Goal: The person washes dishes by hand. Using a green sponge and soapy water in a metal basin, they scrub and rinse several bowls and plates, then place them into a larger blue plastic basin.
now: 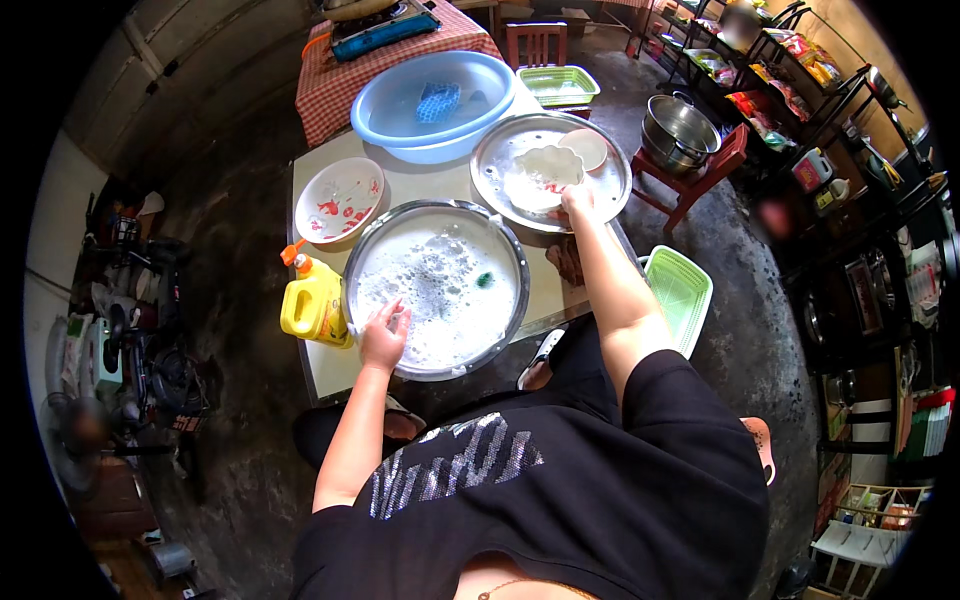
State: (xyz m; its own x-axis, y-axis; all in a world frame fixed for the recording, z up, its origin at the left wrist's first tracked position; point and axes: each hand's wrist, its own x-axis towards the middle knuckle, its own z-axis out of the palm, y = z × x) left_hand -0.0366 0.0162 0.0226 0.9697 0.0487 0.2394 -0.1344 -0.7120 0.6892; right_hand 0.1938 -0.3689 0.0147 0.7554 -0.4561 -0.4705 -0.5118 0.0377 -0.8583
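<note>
A large metal basin (pixel 442 292) of foamy water stands on the low table, with a green scrubber (pixel 485 280) in the foam. Over its left front part is my left hand (pixel 385 334), fingers apart and holding nothing. My right hand (pixel 577 201) grips a white scalloped bowl (pixel 546 176) with red marks, at the perforated metal tray (pixel 495 202). A small white bowl (pixel 585 148) lies on that tray beside it. Left of the tray, a white oval dish (pixel 340 199) with red patterns rests on the table. A yellow detergent jug (pixel 311 307) with an orange pump stands left of the basin.
Behind stands a blue plastic tub (pixel 433 101) of water with a blue cloth (pixel 438 102). Green baskets (pixel 679 296) are at the right and back (pixel 559 85). A steel pot (pixel 681 131) sits on a red chair (pixel 705 169). Loaded shelves line the right side.
</note>
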